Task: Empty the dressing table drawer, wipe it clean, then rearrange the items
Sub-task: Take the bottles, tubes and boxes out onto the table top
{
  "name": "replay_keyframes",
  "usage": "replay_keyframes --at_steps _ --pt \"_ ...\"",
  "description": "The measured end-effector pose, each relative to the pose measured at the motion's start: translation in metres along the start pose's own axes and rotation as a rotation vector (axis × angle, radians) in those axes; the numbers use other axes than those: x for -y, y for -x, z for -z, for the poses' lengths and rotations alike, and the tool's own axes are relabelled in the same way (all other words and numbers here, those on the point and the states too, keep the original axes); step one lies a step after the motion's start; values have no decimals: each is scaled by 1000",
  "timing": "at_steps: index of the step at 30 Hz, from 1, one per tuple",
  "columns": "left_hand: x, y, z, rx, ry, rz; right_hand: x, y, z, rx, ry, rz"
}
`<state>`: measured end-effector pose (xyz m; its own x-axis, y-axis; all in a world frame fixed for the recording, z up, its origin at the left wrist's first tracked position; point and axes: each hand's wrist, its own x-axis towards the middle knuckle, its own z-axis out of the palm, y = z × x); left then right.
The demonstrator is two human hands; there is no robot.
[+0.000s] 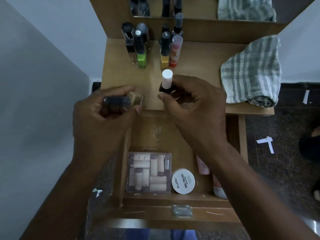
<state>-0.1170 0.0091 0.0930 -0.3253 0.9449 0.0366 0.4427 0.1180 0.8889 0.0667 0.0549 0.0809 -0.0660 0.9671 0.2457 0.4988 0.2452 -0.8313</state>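
Hands: left (105,108), right (194,101) each grip bottle over wooden tabletop (199,63); grey wall, speckled floor.

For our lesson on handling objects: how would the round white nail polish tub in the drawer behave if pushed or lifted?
The white tub is low and wide, so it probably slides rather than tips. Lying flat on the drawer floor, it shouldn't roll. It looks small and plastic, likely light.

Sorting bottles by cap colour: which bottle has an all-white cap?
The bottle in the right hand, its tall white cap upright; the other bottles' caps look dark or clear.
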Motion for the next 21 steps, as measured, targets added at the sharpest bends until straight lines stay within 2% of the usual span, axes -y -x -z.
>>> replay_keyframes --at_steps 3,10,16,21 --pt "-2 -23 -3 -67 -98 -29 4 -8 -17 -25 34 11" --pt "-1 -56 -17 -112 -254 -158 3 -26 -43 -58 112 31" --pt "1 -66 -20 -127 -260 -166 7 -34 -51 -78 77 14" --pt "5 -67 -20 -116 -257 -149 5 -40 -58 -81 143 36"
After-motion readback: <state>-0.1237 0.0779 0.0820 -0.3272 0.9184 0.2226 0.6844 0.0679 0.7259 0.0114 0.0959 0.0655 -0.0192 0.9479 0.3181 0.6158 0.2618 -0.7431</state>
